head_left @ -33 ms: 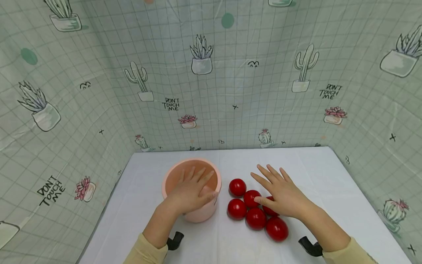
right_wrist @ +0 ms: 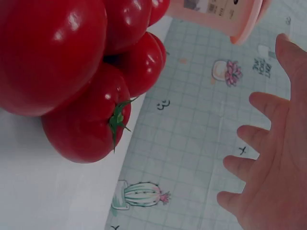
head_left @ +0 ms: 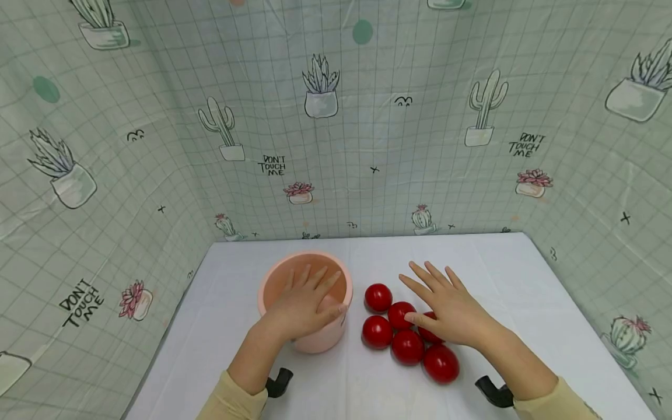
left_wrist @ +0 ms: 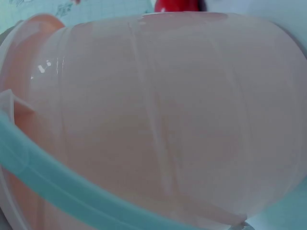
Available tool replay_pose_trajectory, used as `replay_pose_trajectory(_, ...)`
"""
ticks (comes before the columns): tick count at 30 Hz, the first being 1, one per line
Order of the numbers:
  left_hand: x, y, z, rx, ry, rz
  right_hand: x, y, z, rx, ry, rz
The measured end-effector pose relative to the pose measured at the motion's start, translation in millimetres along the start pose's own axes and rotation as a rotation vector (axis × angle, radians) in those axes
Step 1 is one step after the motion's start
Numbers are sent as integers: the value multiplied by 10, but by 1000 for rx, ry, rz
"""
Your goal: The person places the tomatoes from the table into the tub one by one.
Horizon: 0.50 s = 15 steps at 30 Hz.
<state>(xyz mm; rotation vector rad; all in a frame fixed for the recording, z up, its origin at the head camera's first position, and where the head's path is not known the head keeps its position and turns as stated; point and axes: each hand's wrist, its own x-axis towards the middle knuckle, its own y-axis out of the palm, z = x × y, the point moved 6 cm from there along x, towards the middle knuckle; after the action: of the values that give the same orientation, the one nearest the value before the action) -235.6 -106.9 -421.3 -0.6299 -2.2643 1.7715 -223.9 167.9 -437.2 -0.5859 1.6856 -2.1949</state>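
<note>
A pink bucket (head_left: pixel 320 344) stands upright on the table's left half. My left hand (head_left: pixel 301 303) is spread over its opening, fingers straight and holding nothing; whether it touches the rim I cannot tell. The left wrist view shows the bucket's side (left_wrist: pixel 192 110) close up, with a teal handle (left_wrist: pixel 72 191) across it. Several red tomatoes (head_left: pixel 377 332) lie grouped right of the bucket. Above their right side is my right hand (head_left: pixel 451 312), fingers spread, partly covering one tomato. In the right wrist view that hand (right_wrist: pixel 273 158) is apart from the tomatoes; one tomato (right_wrist: pixel 86 120) shows a green stem.
White cloth covers the table (head_left: pixel 504 274). A pale green curtain (head_left: pixel 367 134) with cactus prints surrounds its back and sides. Dark curved pieces (head_left: pixel 279 383) sit by both wrists, below the sleeves' ends. A printed label (right_wrist: pixel 218 7) is on the bucket in the right wrist view.
</note>
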Motion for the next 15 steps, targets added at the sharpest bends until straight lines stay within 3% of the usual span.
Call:
replay_pose_trajectory(4,-2,-9,9,-2,5,-12,-12,28,-2,17,3,7)
replay_pose_trajectory(7,-20,-64,59,-68,0,-65,-36,58,-30,64,22,14)
replay_pose_trajectory(11,-101,-217,261,-202,-22,-261,-122,107,-110,183,57,25)
replay_pose_trajectory(15,-230,-289,621,-371,-121,-451,-291,207,-224,354,124,51)
